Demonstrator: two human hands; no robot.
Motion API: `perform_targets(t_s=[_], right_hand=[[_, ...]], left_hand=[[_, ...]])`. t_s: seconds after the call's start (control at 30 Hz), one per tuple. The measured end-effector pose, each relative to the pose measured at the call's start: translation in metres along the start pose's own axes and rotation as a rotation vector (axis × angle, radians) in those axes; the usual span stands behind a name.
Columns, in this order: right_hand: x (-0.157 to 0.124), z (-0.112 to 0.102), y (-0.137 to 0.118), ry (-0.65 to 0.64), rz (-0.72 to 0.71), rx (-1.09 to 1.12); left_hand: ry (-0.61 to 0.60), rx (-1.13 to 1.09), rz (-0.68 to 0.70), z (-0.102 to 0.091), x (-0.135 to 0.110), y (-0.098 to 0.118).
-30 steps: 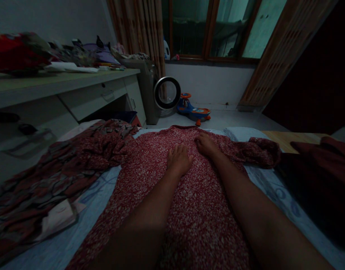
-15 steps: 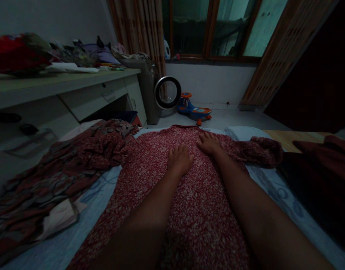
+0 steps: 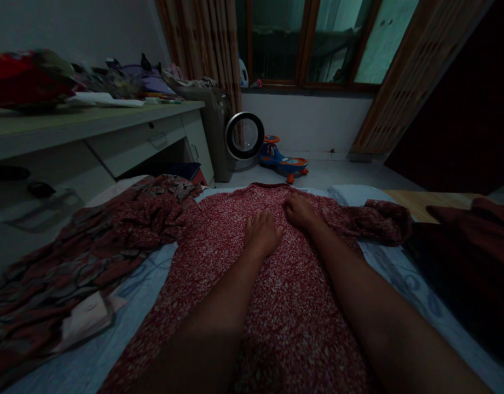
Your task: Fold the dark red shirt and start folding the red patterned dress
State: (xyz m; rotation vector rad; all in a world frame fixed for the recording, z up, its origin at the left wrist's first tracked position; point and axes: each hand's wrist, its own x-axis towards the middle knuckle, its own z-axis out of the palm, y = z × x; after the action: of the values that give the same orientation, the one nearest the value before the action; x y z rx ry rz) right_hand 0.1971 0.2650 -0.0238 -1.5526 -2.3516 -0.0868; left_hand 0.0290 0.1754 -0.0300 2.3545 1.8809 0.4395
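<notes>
A red sweater (image 3: 272,284) flecked with white lies spread out, its neckline at the far end and its sleeves out to the sides. My left hand (image 3: 261,234) rests flat on the upper part, fingers stretched out and holding nothing. Beside it, closer to the neckline, my right hand (image 3: 300,210) is closed, with fingertips bent down against the knit. Whatever those fingers pinch, if anything, is hidden. The right sleeve (image 3: 387,220) is bunched up at its end.
Patterned clothing (image 3: 71,268) is heaped on the left of the light blue bedding (image 3: 147,279). Dark folded clothes (image 3: 473,257) lie at the right. Beyond stand a cluttered desk (image 3: 145,123), a washing machine with its round door (image 3: 245,135) open, and a blue ride-on toy (image 3: 282,160).
My right hand has gone from fingers spread flat to curled in, shifting slightly left on the sweater. My left hand has stayed in place.
</notes>
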Motion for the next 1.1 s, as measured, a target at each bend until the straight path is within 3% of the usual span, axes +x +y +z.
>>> perform_targets(t_s=[0.63, 0.77, 0.97, 1.1], right_hand=[[-0.003, 0.006, 0.020, -0.075, 0.130, -0.010], [-0.002, 0.004, 0.026, -0.028, 0.171, 0.013], [-0.004, -0.007, 0.020, 0.153, 0.188, 0.091], [-0.005, -0.004, 0.008, 0.053, 0.109, 0.127]], left_hand=[[0.015, -0.003, 0.004, 0.003, 0.000, -0.001], [0.005, -0.004, 0.002, 0.003, 0.000, -0.002], [0.027, -0.013, 0.011, 0.004, 0.000, -0.003], [0.065, -0.072, 0.013, 0.002, 0.001, -0.003]])
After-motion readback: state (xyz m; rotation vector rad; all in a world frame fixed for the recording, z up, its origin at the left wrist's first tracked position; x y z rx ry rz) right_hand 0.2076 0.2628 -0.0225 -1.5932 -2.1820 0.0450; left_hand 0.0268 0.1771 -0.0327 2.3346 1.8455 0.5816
